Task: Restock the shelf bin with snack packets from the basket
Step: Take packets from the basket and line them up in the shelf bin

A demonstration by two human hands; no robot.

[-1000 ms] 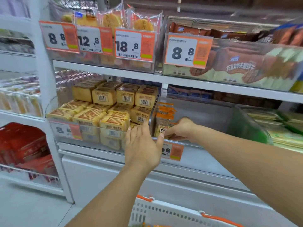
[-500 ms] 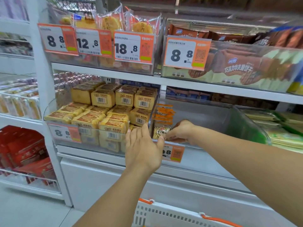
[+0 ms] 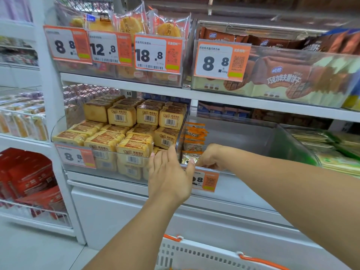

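Note:
A clear shelf bin (image 3: 253, 139) on the middle shelf holds a single row of orange snack packets (image 3: 194, 133) along its left wall. My right hand (image 3: 209, 157) reaches over the bin's front rim with curled fingers and pinches the frontmost snack packet (image 3: 190, 157); its fingertips are hidden behind the hand. My left hand (image 3: 169, 176) is flat, with straight fingers, against the front of the bin where it meets the neighbouring one, its thumb by that same packet. The white basket (image 3: 194, 257) with orange handles shows at the bottom edge, its contents out of view.
To the left is a bin of stacked yellow cake packs (image 3: 124, 133). Green packets (image 3: 331, 151) fill the bin on the right. Price tags (image 3: 206, 181) hang on the bin fronts. The shelf above (image 3: 194, 94) overhangs the bin. A white cabinet front stands below.
My right hand has sunk slightly toward the bin's front rim, still on the front packet. The left hand has stayed in place.

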